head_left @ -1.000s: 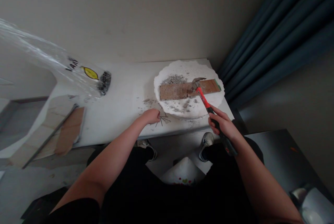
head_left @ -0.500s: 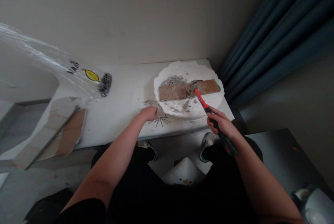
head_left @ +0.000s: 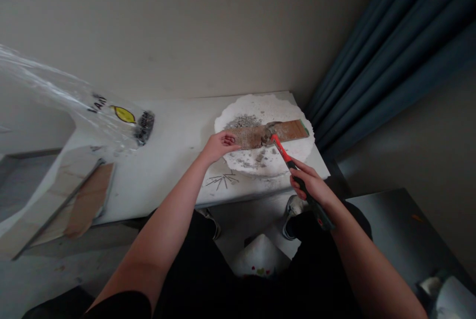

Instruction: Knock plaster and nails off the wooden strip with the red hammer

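Note:
My right hand (head_left: pixel 311 183) is wrapped round the black grip of a hammer (head_left: pixel 281 149) with a red neck. The hammer's head rests on a brown tile strip (head_left: pixel 292 131), around its middle. At the strip's left end is my left hand (head_left: pixel 222 144), its fingers curled over the edge and gripping it. Under the strip lies a white round slab (head_left: pixel 245 106) with a ragged rim. Grey crumbs (head_left: pixel 243 121) are scattered on the slab, above and below the strip. Several thin nails (head_left: pixel 222 179) lie on the white tabletop near my left forearm.
Clear plastic wrap (head_left: pixel 85 101) with a yellow mark hangs over the left of the white table (head_left: pixel 174 126). Brown and pale boards (head_left: pixel 89 200) and a thin metal bar lie at the left end. A blue curtain (head_left: pixel 368 51) hangs at right, above a dark surface (head_left: pixel 394 225).
My left hand has moved up and right from beside the nails and taken hold of the strip's left end. My right hand still holds the hammer on the strip. The view has shifted slightly.

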`<state>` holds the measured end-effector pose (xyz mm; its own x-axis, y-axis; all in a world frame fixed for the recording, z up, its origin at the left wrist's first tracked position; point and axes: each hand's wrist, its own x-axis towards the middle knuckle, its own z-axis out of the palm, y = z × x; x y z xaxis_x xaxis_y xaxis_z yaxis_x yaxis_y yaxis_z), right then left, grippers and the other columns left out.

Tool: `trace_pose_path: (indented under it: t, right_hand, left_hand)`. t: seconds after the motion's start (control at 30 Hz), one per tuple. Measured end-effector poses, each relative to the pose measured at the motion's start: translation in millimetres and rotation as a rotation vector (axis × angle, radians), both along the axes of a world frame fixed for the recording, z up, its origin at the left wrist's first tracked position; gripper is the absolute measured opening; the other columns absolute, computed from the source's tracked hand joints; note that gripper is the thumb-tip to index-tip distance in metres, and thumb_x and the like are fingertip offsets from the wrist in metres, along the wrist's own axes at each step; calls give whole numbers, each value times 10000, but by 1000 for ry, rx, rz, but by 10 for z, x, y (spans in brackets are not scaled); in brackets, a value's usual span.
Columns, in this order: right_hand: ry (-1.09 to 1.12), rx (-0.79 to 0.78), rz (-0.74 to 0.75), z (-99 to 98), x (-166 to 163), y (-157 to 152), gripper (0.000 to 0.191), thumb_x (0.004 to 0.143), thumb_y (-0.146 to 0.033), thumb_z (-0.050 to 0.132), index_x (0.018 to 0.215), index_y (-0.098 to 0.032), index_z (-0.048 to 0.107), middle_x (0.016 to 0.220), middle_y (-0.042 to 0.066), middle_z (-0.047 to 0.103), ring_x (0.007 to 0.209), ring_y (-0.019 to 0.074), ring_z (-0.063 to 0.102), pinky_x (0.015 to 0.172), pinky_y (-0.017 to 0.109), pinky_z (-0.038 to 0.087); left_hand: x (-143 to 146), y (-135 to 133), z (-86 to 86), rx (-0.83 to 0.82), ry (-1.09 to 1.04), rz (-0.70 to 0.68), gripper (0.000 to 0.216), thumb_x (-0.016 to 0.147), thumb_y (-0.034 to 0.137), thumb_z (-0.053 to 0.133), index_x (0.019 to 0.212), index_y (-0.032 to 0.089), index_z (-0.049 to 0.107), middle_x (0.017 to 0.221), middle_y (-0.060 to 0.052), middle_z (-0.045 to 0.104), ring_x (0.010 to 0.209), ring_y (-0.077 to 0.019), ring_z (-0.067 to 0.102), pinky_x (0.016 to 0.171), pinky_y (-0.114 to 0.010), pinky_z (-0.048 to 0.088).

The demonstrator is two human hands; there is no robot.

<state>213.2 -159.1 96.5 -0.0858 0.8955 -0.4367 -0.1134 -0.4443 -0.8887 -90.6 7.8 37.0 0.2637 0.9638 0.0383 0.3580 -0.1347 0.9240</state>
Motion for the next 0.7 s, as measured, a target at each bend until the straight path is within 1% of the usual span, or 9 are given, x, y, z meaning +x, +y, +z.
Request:
trace_pose_path:
  t: [0.07, 0.1, 0.2, 0.27, 0.33, 0.5, 0.6, 0.7]
  right_hand:
    - [0, -3, 0, -5, 2, 1, 844, 892, -399, 681, 1652, -175, 391, 556, -97, 502, 341, 75, 387, 334, 182, 289]
    - [1, -3, -1, -5, 2, 2, 850, 890, -400, 684, 1654, -174, 387, 555, -97, 503, 341, 74, 385, 334, 182, 289]
    - [9, -8, -2, -2, 3, 7, 858, 881, -396, 698, 1653, -177, 396, 548, -97, 502, 339, 75, 388, 334, 184, 291]
    - [15, -12, -7, -1, 8, 9, 845, 881, -393, 701, 1648, -190, 411, 550, -96, 502, 338, 73, 389, 335, 185, 287]
    - [16, -16, -12, -1, 15, 11, 831, 888, -387, 696, 1647, -198, 417, 551, -95, 504, 337, 73, 391, 336, 185, 282]
    - [7, -25, 8, 4, 45, 19, 819, 903, -375, 682, 1654, -198, 409, 551, -91, 512, 342, 76, 399, 341, 188, 288]
    - [12, -25, 9, 0, 65, 25, 818, 903, -379, 688, 1655, -213, 412, 554, -91, 513, 343, 74, 397, 341, 186, 289]
    - [11, -20, 12, -8, 81, 25, 816, 907, -386, 690, 1656, -217, 414, 561, -87, 519, 347, 73, 399, 341, 187, 298]
  left_hand:
    - [193, 13, -20, 9, -58, -46, 479, 663, 406, 902, 1030, 154, 727, 829, -40, 734, 763, -164, 671, 771, -332, 578]
    - [283, 25, -33, 17, -70, -57, 455, 686, 420, 890, 1020, 153, 735, 829, -42, 739, 764, -163, 671, 767, -328, 577]
    - [530, 66, -65, 36, -60, -64, 325, 836, 466, 759, 961, 166, 762, 819, -44, 756, 752, -164, 666, 731, -305, 558]
    - [669, 81, -69, 53, -29, -66, 309, 923, 456, 657, 954, 170, 770, 807, -39, 759, 733, -164, 660, 709, -294, 542]
    - [776, 77, -64, 109, 35, -73, 300, 961, 427, 618, 969, 169, 770, 825, -38, 762, 743, -169, 660, 724, -296, 533]
    - [881, 37, -97, 379, 287, -101, 225, 995, 332, 592, 958, 180, 753, 954, -70, 754, 922, -206, 673, 901, -336, 519]
    - [867, 41, -144, 401, 345, -143, 183, 987, 285, 595, 999, 180, 744, 1007, -79, 746, 963, -214, 675, 930, -346, 522]
    - [843, 48, -167, 377, 341, -149, 169, 972, 253, 588, 980, 182, 742, 1014, -77, 747, 971, -212, 678, 938, -345, 524]
